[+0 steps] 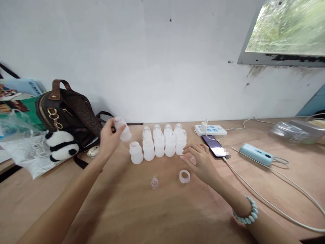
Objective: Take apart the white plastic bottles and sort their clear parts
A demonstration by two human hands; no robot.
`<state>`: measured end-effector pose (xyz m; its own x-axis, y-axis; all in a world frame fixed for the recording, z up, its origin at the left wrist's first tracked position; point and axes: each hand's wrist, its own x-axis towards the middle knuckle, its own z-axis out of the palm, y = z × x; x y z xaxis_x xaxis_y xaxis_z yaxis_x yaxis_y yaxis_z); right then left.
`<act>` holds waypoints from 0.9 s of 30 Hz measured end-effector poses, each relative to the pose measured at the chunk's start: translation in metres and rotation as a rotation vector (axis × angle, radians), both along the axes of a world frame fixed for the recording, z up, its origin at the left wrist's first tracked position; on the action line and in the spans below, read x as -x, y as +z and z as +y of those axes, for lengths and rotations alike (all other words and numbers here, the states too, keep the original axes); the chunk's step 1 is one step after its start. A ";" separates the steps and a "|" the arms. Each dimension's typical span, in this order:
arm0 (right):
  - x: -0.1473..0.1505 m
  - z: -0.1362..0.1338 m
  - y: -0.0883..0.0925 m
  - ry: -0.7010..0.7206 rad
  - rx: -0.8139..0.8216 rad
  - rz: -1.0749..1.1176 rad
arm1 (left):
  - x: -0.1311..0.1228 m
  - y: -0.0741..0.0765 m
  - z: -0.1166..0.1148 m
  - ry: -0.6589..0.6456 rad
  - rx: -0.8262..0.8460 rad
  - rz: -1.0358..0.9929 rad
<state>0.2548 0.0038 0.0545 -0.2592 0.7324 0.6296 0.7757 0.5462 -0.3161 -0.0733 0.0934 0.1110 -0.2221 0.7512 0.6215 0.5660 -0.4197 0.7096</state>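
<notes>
Left hand (111, 133) pinching bottle (124, 133), right hand (199, 159) loosely open, empty, between bottles (159, 145) and phone (212, 145), bag (81, 110) far left

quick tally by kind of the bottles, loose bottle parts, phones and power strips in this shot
Domed white bottles: 8 visible
Open standing bottle: 1
Held bottle, in the left hand: 1
Loose ring: 1
Loose small clear piece: 1
Phone: 1
Power strip: 1
Total: 14
</notes>
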 end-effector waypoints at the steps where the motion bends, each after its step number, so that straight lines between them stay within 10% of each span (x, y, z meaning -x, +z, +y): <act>1: 0.001 -0.001 0.001 0.004 -0.014 0.030 | -0.001 0.007 -0.009 0.057 -0.095 0.019; 6: 0.006 -0.008 0.003 0.161 0.092 0.231 | -0.036 0.023 -0.063 -0.111 -0.313 0.519; 13: 0.023 -0.023 0.004 0.497 0.488 0.398 | -0.108 -0.018 -0.101 -0.275 -0.197 1.268; 21: 0.020 -0.025 0.008 0.420 0.574 0.533 | -0.102 -0.011 -0.111 -0.315 0.040 1.332; 27: 0.016 -0.031 0.022 0.466 0.580 0.479 | -0.084 0.005 -0.130 -0.541 0.268 0.981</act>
<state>0.2385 -0.0276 0.0770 -0.4153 0.8555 0.3092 0.2275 0.4268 -0.8753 0.0112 -0.0362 0.1162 0.6602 0.7350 0.1545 0.7159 -0.6780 0.1666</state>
